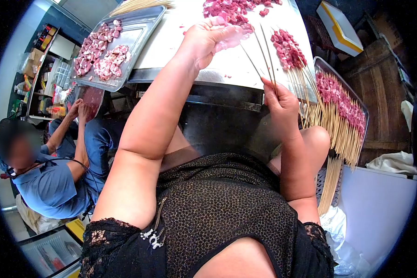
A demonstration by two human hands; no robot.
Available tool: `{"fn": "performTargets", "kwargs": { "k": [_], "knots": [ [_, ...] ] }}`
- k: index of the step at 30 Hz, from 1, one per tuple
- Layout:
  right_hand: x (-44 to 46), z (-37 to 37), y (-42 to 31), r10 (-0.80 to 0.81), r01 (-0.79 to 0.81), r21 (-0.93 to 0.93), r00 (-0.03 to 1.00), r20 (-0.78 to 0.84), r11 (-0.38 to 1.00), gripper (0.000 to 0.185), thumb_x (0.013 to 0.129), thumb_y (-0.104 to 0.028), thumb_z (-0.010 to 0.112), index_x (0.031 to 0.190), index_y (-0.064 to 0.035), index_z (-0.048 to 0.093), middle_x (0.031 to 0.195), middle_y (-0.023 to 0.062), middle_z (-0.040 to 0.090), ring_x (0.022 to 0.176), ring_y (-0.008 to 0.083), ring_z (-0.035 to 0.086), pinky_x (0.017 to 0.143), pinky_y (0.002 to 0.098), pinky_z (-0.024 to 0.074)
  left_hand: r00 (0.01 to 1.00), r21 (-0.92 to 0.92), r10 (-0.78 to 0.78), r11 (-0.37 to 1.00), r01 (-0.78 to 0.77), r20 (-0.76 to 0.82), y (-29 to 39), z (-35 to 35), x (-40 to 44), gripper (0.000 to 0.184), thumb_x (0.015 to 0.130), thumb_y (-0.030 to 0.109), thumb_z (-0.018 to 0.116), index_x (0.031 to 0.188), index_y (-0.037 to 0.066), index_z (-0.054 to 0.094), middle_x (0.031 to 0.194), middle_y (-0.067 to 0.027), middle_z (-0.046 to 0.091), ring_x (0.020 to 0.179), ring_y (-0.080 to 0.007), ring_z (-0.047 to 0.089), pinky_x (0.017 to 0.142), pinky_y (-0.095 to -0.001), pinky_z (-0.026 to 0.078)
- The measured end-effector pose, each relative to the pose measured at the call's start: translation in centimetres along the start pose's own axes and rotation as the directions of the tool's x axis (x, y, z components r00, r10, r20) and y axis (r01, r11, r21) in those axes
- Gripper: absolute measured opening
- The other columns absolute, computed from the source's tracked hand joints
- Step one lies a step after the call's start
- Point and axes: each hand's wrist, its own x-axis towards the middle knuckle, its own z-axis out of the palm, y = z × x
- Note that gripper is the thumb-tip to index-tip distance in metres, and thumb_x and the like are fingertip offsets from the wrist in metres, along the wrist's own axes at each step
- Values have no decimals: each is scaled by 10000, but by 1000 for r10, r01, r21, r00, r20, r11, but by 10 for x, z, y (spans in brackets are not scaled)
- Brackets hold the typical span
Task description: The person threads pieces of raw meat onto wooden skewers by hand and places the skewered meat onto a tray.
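Now the right hand [282, 105] pinches slender wooden skewers [269, 65]; the left hand [214, 41] curls beside glistening, lumpy meat chunks [224, 11], its grip unclear.

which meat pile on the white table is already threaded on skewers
The pile at the right edge of the white table: bamboo skewers stick out of it. The other pile, beyond the left hand, is loose chunks.

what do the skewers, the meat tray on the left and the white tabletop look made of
Skewers: probably bamboo or wood, unvarnished, given the pale tan, straight sticks.
Tray: metal, likely stainless steel, judging by its grey sheen.
Tabletop: smooth, possibly plastic or laminate; the even white leaves it open.
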Motion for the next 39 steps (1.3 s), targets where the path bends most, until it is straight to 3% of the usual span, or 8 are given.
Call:
{"fn": "performTargets", "kwargs": {
  "k": [8,15,17,20,23,25,31,39],
  "knots": [
    [3,7,-2,37,-39,236,999,14,971,200,889,-98,557,1049,-13,642,619,-54,494,542,15,417,498,172,349,998,60,-65,996,63,24,-7,7,0,162,833,29,604,981,-11,552,931,-160,650,851,-235,655,738,-320,566],
    [2,7,-3,72,-71,204,997,5,976,207,890,-94,554,1063,-14,635,618,-55,490,537,13,412,492,171,346,994,97,-86,992,78,74,-12,9,2,177,831,21,605,994,14,536,948,-158,650,838,-228,655,743,-330,560],
    [1,8,-4,67,-72,212,997,30,975,231,909,-95,523,1101,2,607,640,-62,456,549,8,372,485,157,282,991,116,-98,989,87,94,-12,10,1,183,830,20,606,999,18,536,949,-155,651,835,-230,655,749,-333,557],
    [2,8,-5,68,-71,246,998,20,967,231,908,-93,524,1101,3,607,642,-64,458,551,6,373,485,158,283,986,136,-117,986,101,116,-17,12,0,207,831,22,607,1024,9,535,979,-155,644,859,-234,650,754,-335,556],
    [6,7,-4,58,-57,228,998,4,972,206,892,-99,555,1064,-19,636,623,-55,501,549,12,421,498,169,348,990,-1,-39,999,40,134,-23,10,4,212,847,46,593,1045,-5,538,999,-155,636,888,-243,643,749,-343,558],
    [5,8,-2,63,-65,212,998,12,975,208,890,-101,558,1065,-19,636,624,-56,500,550,13,421,500,169,348,998,-157,-56,986,62,43,-23,9,7,193,879,74,553,1043,-26,541,1008,-163,627,901,-247,637,753,-339,559],
    [4,9,2,44,-46,157,999,17,987,215,889,-108,563,1071,-20,637,630,-58,494,557,15,420,509,168,351,989,-119,-50,992,33,-141,-14,5,7,190,918,86,482,1030,-58,535,1007,-188,618,887,-257,637,755,-332,561],
    [4,11,6,60,-63,254,998,17,965,214,887,-103,561,1069,-16,635,625,-52,501,554,16,430,509,169,355,998,-208,-37,978,26,-48,-8,-2,7,207,943,128,439,1008,-36,546,994,-187,625,906,-285,634,786,-374,548]
  ]
}}
